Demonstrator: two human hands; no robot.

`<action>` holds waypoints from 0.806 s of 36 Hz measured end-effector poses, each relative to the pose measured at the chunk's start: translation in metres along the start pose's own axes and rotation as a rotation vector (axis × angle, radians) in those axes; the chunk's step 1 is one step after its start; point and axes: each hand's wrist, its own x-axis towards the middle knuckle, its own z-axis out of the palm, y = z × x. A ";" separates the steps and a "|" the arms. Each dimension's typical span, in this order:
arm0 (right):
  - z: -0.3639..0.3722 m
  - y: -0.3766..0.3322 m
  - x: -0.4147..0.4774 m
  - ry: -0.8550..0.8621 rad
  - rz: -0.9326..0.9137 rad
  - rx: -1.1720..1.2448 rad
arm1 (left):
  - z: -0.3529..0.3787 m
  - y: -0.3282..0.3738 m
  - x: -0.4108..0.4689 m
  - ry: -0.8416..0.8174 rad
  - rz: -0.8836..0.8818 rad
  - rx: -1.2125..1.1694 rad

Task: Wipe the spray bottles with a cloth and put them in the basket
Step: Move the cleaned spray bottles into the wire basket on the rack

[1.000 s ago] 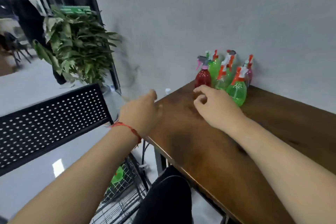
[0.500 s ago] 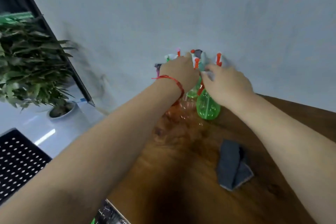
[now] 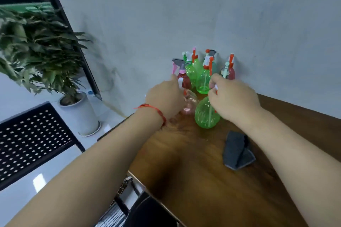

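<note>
Black perforated metal panel (image 3: 33,140) fills the lower left, with a leafy potted plant (image 3: 36,51) in a white pot (image 3: 79,114) behind it on the floor. Below the tabletop's near edge, part of a wire basket (image 3: 112,215) shows, well apart from the bottles. The left hand (image 3: 166,97), a red string bracelet (image 3: 153,110) at its wrist, has its fingers curled round the top of a pale pink clear spray bottle (image 3: 190,105) standing on the wooden tabletop (image 3: 184,180). Just beside it stands a green spray bottle (image 3: 206,114), its trigger head clamped in the right hand (image 3: 234,97). Behind these 2, a cluster of red and green spray bottles (image 3: 203,72) stands upright against the grey wall. A folded grey cloth (image 3: 238,151) lies flat on the tabletop under the right forearm, near the green spray bottle but not touching it.
</note>
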 end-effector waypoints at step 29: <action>0.158 -0.340 -0.179 -0.534 -0.664 0.176 | -0.049 -0.351 -0.394 0.110 -0.791 0.025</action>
